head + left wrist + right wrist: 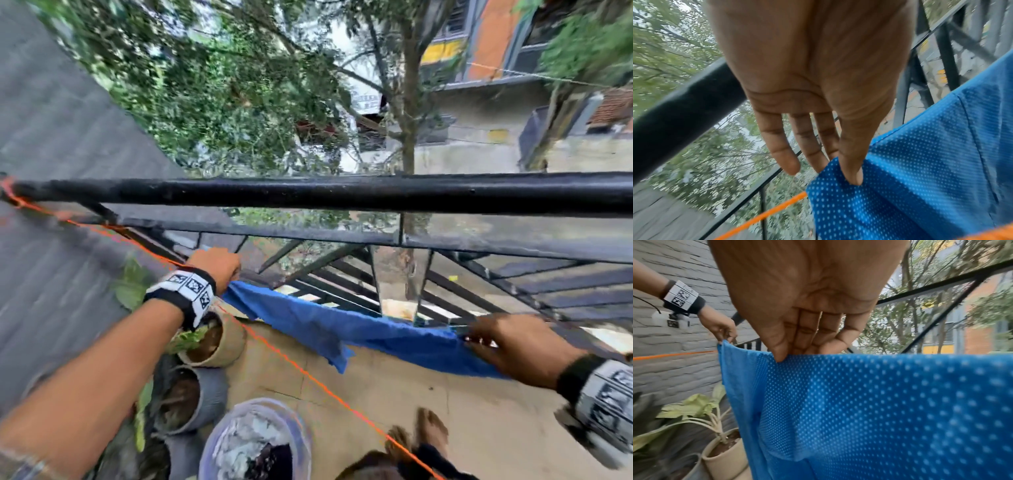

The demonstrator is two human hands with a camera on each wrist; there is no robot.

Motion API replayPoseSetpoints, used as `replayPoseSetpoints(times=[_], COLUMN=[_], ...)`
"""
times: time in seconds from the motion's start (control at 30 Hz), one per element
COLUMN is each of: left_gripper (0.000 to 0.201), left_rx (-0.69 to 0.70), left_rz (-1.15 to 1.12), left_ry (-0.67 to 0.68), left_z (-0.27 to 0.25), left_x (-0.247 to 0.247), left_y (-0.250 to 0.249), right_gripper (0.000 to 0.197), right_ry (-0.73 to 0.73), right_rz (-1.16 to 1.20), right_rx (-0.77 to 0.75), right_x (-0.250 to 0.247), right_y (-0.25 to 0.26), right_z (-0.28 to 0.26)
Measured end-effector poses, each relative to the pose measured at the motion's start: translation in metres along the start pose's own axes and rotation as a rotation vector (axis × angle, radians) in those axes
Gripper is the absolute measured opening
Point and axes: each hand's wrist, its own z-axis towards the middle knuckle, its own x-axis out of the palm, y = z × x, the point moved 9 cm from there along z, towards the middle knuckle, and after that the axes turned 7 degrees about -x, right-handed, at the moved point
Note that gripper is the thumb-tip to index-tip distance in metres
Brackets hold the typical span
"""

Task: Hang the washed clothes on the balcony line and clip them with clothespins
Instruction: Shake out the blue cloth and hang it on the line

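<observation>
A: What could go wrong here?

B: The blue mesh cloth (359, 334) hangs over the orange line (291, 359) with no clothespin visible on it; if either grip lets go, I judge it could slide and bunch toward the middle of the head view, or slip off onto the floor; the line looks slack, which would help that along.

A: Where is the cloth exactly?

B: Across the centre of the head view, stretched between the two hands, below the black railing (342, 193); one loose corner dangles at lower centre.

A: And the hands?

B: The left hand (215, 263) sits at centre left, arm reaching forward; in the left wrist view its thumb (851, 162) pinches the cloth's corner against a finger, the other fingers straight; the right hand (507, 339) at lower right pinches the top edge the same way, thumb (777, 344) on the near side.

A: Anything else nearby?

B: A basin of laundry (255, 442) at bottom centre; potted plants (212, 339) at lower left.
</observation>
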Motion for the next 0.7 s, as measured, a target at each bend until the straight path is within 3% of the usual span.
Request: replayPoseSetpoints(times=[0.1,0.3,0.5,0.7], left_gripper=[0.027,0.025,0.022,0.023], left_rx=[-0.081,-0.142,-0.111,-0.086], left_rz=[-0.052,-0.13,-0.066,-0.143], left_ry=[0.011,-0.05,-0.137,-0.298], left_z=[0.004,0.025,0.062,0.086], left_x=[0.013,0.034,0.056,0.082], left_y=[0.033,0.09,0.154,0.251], right_gripper=[0.011,0.011,0.012,0.014], right_ry=[-0.027,-0.016,0.042,-0.068], right_rz=[0.055,0.063,0.133,0.102], right_rx=[-0.013,-0.03,0.006,0.059], right_x=[0.004,-0.001,0.004,-0.004], right_y=[0.018,0.058,0.099,0.155], right_z=[0.031,0.098,0.172,0.248])
